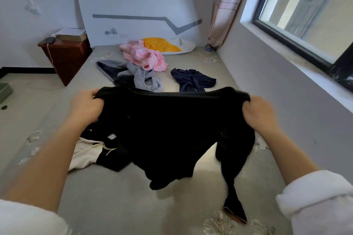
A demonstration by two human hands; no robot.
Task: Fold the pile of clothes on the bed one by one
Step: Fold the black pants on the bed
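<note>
The fingers [91, 95] of the left hand [86, 109] are curled tightly round one upper corner of a soft, matte black garment [172, 129]. The fingers [255, 102] of the right hand [260, 115] are clenched round the opposite corner in the same way. The top edge is stretched into a nearly straight line between the two grips. Below the fingers the cloth hangs in loose, uneven folds above the bed [114, 196], which is covered in a smooth grey-beige sheet printed with pale flowers. Under the right fingers a long, narrow part of the garment trails down, and its pointed end touches the sheet. White sleeves [315, 200] are seen rolled back on both forearms.

Just below the left fingers a crumpled cream and black garment [84, 156] with a thin pale drawstring lies on the sheet, partly hidden by the held cloth. Beyond the fingers a fleecy grey garment [141, 80] and a limp navy garment [193, 80] are spread near each other. Farther off, a rumpled pink patterned garment [145, 55] lies against a yellow cloth [160, 44] and a white pillow [188, 45]. A boxy reddish wooden nightstand [65, 59] stands beyond the left fingers. A dark-framed window [305, 17] is set in the wall beside the right fingers.
</note>
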